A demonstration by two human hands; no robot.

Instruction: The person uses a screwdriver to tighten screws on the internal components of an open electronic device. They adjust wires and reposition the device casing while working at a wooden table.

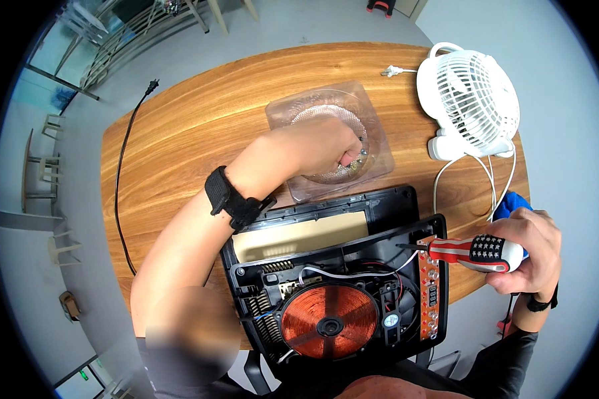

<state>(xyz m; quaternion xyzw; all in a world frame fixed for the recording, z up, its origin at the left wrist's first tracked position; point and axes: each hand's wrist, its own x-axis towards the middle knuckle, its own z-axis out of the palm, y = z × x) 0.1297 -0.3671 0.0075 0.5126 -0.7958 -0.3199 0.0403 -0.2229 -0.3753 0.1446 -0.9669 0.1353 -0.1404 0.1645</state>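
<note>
My left hand reaches down into a clear plastic tray, its fingers curled together among small screws in the round hollow. Whatever the fingertips hold is hidden. A screwdriver with a red, white and black star-patterned handle is gripped in my right hand, its shaft pointing left over the opened induction cooker. That cooker shows a round copper coil, a red control board, wires and a fan in its black housing. The black cover lies behind and partly under the housing.
A white fan stands at the table's far right, with its cable looping down. Its plug lies to the left of it. A black power cord runs along the left side of the wooden table. Something blue sits behind my right hand.
</note>
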